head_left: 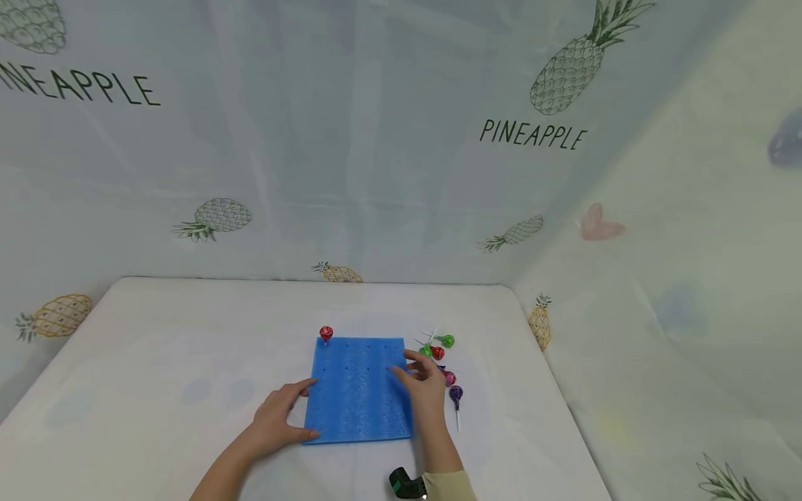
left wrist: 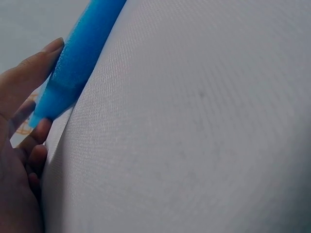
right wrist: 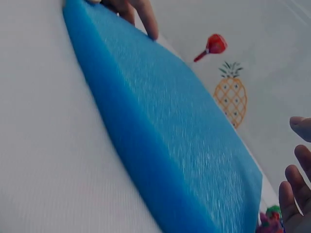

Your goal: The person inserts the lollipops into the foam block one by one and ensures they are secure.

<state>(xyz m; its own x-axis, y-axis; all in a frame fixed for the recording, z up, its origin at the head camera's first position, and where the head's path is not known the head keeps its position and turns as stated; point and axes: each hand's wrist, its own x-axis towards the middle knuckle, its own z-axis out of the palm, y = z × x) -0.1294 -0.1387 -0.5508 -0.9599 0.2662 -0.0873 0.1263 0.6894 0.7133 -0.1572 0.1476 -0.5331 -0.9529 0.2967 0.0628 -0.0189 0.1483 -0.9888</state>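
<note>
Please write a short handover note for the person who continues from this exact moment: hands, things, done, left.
Left hand: open, fingers against the left edge of the blue foam board.
Right hand: open, over the board's right edge, holding nothing.
Done: one red lollipop stands at the board's far left corner.
Left: the loose lollipops lie on the white table right of the board; the other holes look empty.

Blue foam pad [right wrist: 170, 131] (red lollipop [right wrist: 213, 46] beyond), fingertips [right wrist: 291, 194] beside.

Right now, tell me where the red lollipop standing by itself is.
In the head view the red lollipop stands at the far left corner of the blue foam pad, beyond the left hand.
</note>
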